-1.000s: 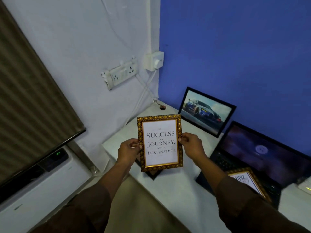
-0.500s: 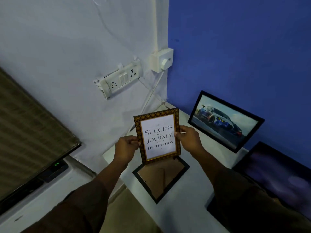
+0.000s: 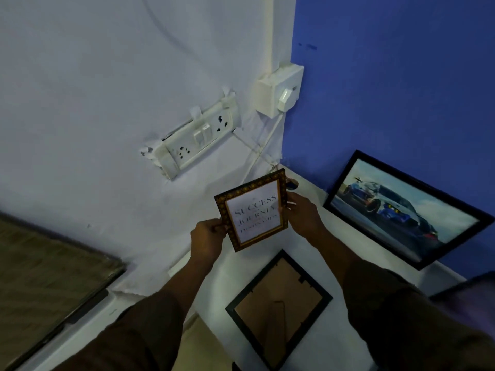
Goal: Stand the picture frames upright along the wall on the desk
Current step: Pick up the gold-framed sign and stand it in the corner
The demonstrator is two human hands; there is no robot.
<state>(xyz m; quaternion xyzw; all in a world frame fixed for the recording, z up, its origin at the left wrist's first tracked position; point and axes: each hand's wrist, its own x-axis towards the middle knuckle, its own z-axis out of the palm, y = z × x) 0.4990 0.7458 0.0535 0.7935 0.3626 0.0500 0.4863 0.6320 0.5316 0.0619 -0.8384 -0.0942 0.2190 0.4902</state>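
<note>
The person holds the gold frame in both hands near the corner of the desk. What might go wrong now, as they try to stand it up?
1. The left hand and right hand grip only the side edges of the gold frame, so it may slip.
2. The black frame lies face down on the desk just below; a dropped frame could strike it.
3. White cables hang into the corner and could snag or tip the frame.

A white desk [image 3: 329, 341] carries a black frame [image 3: 278, 309] lying face down and a car picture [image 3: 401, 210] propped against the blue wall [image 3: 401, 89]
</note>
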